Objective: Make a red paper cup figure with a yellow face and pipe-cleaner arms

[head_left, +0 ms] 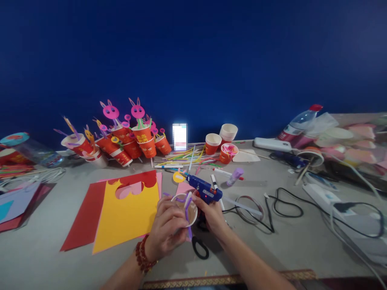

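Observation:
My left hand (169, 227) is closed round a paper cup (193, 219), whose open mouth tilts up towards me. Bent purple pipe cleaners (188, 211) and a pale stick lie across its rim. In my right hand (213, 217) is a blue hot glue gun (204, 189), its nozzle pointing up and left beyond the cup. The thumb and a fingertip of that hand come close to the cup's rim; whether they touch it I cannot tell. Scissors (200, 247) with black handles lie beneath the hands, partly hidden. A yellow paper disc (179, 177) is near the nozzle.
Yellow (130, 221) and red paper sheets (81, 221) lie left. Red cups with pink bunny figures (137, 112) stand behind them. Pipe cleaners (196, 155), stacked cups (213, 141) and a glue stick (235, 177) lie farther back. Black cable (287, 213) and a power strip (323, 199) are right.

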Available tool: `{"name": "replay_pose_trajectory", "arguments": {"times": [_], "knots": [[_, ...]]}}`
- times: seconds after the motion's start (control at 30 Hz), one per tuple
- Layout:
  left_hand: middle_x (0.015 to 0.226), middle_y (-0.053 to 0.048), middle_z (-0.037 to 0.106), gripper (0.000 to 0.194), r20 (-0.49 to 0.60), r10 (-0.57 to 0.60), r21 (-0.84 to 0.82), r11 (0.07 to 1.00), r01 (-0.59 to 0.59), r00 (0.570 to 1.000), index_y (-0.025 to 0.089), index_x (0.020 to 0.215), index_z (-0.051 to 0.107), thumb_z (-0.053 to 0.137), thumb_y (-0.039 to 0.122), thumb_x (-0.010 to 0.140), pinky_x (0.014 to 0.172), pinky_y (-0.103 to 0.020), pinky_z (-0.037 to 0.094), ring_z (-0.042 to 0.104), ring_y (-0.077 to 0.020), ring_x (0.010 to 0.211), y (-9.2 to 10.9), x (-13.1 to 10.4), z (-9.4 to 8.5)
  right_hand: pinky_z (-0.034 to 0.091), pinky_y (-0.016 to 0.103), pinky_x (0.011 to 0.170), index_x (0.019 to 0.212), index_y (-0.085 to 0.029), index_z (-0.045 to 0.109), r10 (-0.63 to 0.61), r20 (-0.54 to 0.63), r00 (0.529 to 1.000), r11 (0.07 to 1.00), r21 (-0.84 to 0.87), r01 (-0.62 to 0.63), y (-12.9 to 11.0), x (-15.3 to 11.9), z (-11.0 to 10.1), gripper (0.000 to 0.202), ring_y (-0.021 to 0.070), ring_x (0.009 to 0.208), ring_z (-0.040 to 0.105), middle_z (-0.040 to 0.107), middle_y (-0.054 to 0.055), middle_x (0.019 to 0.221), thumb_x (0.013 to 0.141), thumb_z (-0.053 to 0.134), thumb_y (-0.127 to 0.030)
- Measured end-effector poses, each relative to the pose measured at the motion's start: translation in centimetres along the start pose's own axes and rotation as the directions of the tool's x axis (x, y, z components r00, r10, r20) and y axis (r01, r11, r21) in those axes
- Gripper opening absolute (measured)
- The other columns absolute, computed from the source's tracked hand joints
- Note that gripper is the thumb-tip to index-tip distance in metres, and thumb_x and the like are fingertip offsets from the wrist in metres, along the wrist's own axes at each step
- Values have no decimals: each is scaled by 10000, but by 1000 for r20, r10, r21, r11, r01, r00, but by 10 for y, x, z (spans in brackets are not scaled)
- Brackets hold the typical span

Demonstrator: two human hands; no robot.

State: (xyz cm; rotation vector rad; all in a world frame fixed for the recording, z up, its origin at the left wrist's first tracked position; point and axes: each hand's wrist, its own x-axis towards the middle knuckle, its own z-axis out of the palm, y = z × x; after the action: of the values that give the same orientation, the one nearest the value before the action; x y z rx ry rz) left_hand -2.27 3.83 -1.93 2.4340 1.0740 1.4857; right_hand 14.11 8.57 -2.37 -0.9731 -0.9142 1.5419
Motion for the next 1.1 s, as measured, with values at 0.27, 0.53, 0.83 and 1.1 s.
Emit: {"name": "replay_pose_trajectory", "arguments": {"times": [0.27,0.53,0.83,1.1], "knots": [[815,-8,691,142,0,-2,-11,1000,2,1000,247,881,633,603,113,844,1013,-510,426,604,-202,872,0,-1,0,425,239,470,712,-189,716,3,0,1000,1000,-5,-3,-1,0,-1,296,126,531,545,740,23,776,682,845,-454],[843,-15,695,172,13,5,-22,1000,-5,1000,238,910,631,606,87,832,1031,-517,393,599,-209,888,-1,-3,0,415,232,454,746,-187,752,-8,8,1000,1000,-9,8,2,1,-2,314,123,520,535,737,31,751,679,844,-479],[841,-16,689,170,10,12,-22,1000,-12,1000,229,884,628,608,72,824,1028,-507,399,593,-208,893,-1,-2,0,422,224,470,747,-183,752,-2,22,1000,1000,3,2,2,1,-2,303,114,533,539,727,24,755,694,845,-467],[838,-14,680,160,11,18,-36,999,-17,1000,231,898,622,597,87,831,1022,-505,407,585,-201,877,-2,-1,0,414,216,455,740,-180,739,-9,11,1000,1000,4,9,1,1,-1,301,101,506,518,719,17,733,690,845,-457]]}}
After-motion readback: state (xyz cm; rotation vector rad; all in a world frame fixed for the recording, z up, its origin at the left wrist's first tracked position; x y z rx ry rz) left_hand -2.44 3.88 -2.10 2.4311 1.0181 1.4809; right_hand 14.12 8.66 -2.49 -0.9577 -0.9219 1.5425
